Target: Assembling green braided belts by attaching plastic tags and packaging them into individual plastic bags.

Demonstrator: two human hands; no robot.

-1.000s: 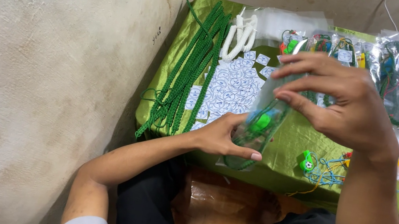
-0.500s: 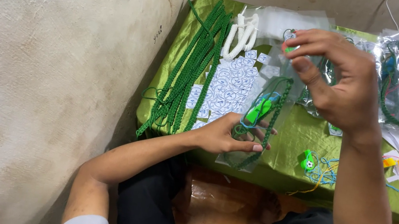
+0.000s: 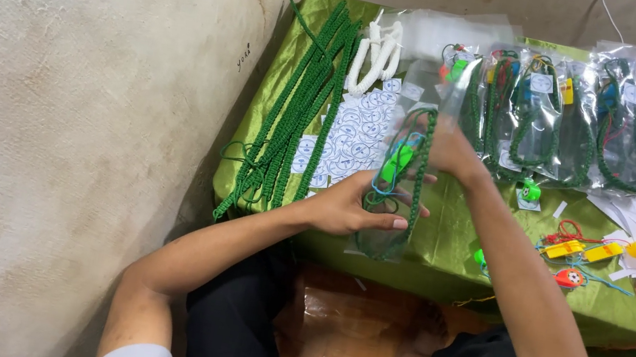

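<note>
the left hand [image 3: 347,208] grips the lower part of a clear plastic bag [image 3: 393,191] holding a green beaded cord [image 3: 419,178] and a green whistle [image 3: 398,163], just above the near edge of the green-draped worktop [image 3: 445,243]. the right hand [image 3: 447,150] pinches the bag's upper edge. the thin plastic looks slippery, so a loose pinch could let it slide and spill its contents toward the floor. a sweeping elbow could also knock the loose whistles [image 3: 582,248] nearby off the edge.
</note>
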